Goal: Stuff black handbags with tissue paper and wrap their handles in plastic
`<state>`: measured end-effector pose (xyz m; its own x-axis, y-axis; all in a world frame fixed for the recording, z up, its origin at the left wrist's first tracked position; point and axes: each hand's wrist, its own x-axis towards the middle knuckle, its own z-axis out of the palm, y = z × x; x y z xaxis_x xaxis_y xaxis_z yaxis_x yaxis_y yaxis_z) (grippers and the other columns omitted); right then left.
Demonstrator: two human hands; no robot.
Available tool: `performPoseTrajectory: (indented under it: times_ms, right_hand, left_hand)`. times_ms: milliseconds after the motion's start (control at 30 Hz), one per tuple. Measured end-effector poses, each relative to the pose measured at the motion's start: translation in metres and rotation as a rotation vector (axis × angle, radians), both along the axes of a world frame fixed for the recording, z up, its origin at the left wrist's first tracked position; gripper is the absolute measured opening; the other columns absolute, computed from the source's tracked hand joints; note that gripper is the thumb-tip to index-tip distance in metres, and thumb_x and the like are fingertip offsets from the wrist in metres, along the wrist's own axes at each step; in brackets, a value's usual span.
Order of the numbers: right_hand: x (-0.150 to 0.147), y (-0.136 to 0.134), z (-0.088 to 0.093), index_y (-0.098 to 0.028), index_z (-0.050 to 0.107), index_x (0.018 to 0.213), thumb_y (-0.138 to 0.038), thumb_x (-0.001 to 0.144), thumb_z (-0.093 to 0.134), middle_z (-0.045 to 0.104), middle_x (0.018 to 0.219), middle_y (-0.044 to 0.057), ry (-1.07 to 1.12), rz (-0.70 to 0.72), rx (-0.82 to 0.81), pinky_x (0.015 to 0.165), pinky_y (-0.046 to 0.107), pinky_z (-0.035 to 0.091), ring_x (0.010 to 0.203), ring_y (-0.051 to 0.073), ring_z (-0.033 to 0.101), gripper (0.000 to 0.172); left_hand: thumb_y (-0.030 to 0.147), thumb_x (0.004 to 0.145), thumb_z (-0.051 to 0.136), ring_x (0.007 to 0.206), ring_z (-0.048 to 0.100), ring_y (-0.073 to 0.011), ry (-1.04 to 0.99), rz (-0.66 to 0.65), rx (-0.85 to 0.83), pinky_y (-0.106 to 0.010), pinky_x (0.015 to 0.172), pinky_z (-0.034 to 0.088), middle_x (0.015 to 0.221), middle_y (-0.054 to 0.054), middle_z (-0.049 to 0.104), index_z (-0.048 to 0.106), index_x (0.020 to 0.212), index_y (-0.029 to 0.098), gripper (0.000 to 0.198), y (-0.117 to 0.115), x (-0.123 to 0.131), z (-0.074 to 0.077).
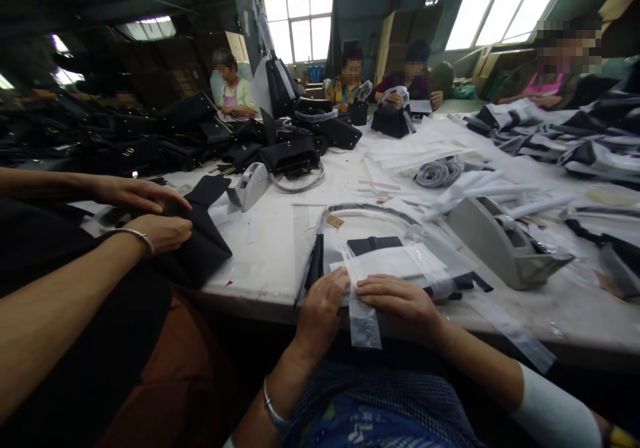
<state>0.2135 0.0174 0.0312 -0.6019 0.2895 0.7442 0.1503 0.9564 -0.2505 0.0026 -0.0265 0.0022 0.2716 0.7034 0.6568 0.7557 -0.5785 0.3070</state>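
My left hand and right hand lie close together at the near edge of the table, with a clear plastic strip between them. The strip runs from the table top down over the edge towards my lap. My left fingers are curled down against the strip's left side. Whether they pinch it or only press on it I cannot tell. My right hand lies flat and loose, fingers pointing left, resting on the strip and holding nothing. Just beyond my fingertips is a white sheet under clear film, and a black piece touches its far side. A grey strap arcs behind that. A grey tape dispenser stands to the right, near the sheet. To my left a co-worker's hands rest on folded black fabric. Black bags are piled further back.
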Motion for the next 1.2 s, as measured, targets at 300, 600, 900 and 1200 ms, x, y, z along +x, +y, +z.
performPoseTrajectory:
  times_ms: [300, 600, 900, 1200]
  right_hand:
    - [0.022, -0.007, -0.002, -0.014, 0.063, 0.123, -0.007, 0.091, 0.053, 0.070, 0.123, 0.011, -0.222, 0.095, 0.049, 0.110, 0.045, 0.046, 0.128, 0.022, 0.057, 0.034]
    - [0.007, -0.012, 0.008, -0.016, 0.052, 0.140, -0.024, 0.093, 0.062, 0.062, 0.135, 0.012, -0.235, -0.293, 0.037, 0.113, 0.049, 0.042, 0.129, 0.027, 0.056, 0.049]
    - [0.001, -0.004, -0.022, -0.019, 0.048, 0.145, -0.013, 0.097, 0.054, 0.064, 0.134, 0.008, -0.204, -0.420, 0.235, 0.111, 0.041, 0.044, 0.127, 0.021, 0.058, 0.048]
    - [0.039, -0.043, -0.048, -0.021, 0.051, 0.142, -0.009, 0.098, 0.046, 0.058, 0.141, 0.005, -0.322, -0.278, 0.250, 0.120, 0.048, 0.031, 0.141, 0.021, 0.040, 0.046]
  left_hand:
    - [0.002, 0.090, 0.050, 0.136, 0.048, -0.0227, 0.104, -0.095, 0.011, -0.043, 0.111, 0.046, 0.142, -0.007, 0.057, 0.047, 0.141, 0.021, 0.055, 0.003, -0.005, -0.003]
    - [0.006, 0.091, 0.052, 0.133, 0.052, -0.0226, 0.109, -0.067, 0.023, -0.043, 0.110, 0.046, 0.141, -0.010, 0.058, 0.046, 0.143, 0.018, 0.054, 0.002, -0.004, -0.003]
    - [0.026, 0.090, 0.062, 0.134, 0.050, -0.0273, 0.101, -0.103, -0.167, -0.049, 0.112, 0.044, 0.145, -0.010, 0.054, 0.047, 0.142, 0.020, 0.055, -0.004, -0.005, 0.021]
    - [0.009, 0.096, 0.050, 0.130, 0.054, -0.0231, 0.082, -0.069, 0.109, -0.044, 0.106, 0.049, 0.135, -0.008, 0.063, 0.053, 0.138, 0.023, 0.044, 0.004, -0.003, -0.003]
